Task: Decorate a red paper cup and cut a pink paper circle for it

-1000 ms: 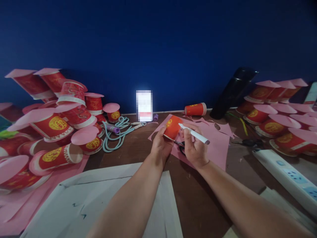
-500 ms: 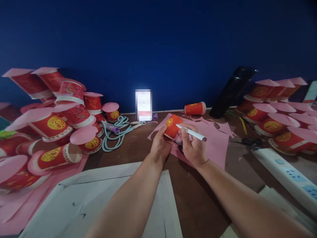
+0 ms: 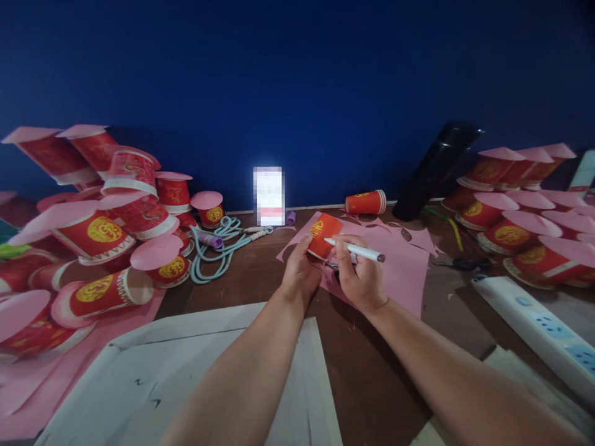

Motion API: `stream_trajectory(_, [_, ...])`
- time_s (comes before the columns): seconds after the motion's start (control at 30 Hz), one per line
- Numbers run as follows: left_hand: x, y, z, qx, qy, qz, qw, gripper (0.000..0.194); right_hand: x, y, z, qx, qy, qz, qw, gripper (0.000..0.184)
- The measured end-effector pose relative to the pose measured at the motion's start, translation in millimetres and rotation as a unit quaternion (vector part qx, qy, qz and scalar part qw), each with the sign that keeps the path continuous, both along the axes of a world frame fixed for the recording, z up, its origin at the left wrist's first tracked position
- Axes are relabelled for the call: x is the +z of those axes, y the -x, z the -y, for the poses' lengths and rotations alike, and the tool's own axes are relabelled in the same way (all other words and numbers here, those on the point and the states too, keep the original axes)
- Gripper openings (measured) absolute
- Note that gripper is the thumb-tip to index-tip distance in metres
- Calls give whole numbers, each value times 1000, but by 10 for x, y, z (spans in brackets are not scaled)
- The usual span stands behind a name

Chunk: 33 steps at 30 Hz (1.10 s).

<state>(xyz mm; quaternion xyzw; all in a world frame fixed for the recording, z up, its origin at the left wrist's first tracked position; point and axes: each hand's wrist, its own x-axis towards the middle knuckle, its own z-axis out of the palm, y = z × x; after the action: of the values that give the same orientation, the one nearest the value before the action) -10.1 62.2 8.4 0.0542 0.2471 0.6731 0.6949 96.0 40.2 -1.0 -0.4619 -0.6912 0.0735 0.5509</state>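
Observation:
My left hand [image 3: 303, 269] is closed around a red paper cup [image 3: 329, 230] with gold lettering, which is held tilted above the table. In my right hand [image 3: 362, 277] is a white marker pen [image 3: 360, 249], gripped like a writing tool. Its tip points at the cup's side; whether it touches cannot be made out. Under the hands lies a pink paper sheet [image 3: 404, 272] with pieces cut from its far edge. Scissors beneath my right hand are mostly hidden. Just beyond the sheet, a stack of red paper cups [image 3: 365, 202] rests on its side.
Red cups with pink paper tops [image 3: 105, 234] crowd the left; more [image 3: 509, 235] stand at the right. A blue cord [image 3: 209, 263], lit phone [image 3: 270, 197], leaning black flask [image 3: 437, 170], pliers [image 3: 465, 264], power strip [image 3: 534, 322] and white board [image 3: 186, 371] surround the hands.
The marker has shifted slightly left and lies flatter, with its tip lower on the cup's side. My left hand keeps the cup in nearly the same place.

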Motion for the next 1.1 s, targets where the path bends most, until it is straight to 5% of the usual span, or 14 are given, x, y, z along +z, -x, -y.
stream_trajectory(0.27, [71,-6,6,18,29,5,999,11,52,-25,-9,-9,-55,-38,998,21])
stream_trajectory(1.1, [25,0,13,-6,-7,3,1000,14,8,0,-41,-10,-33,-8,999,19])
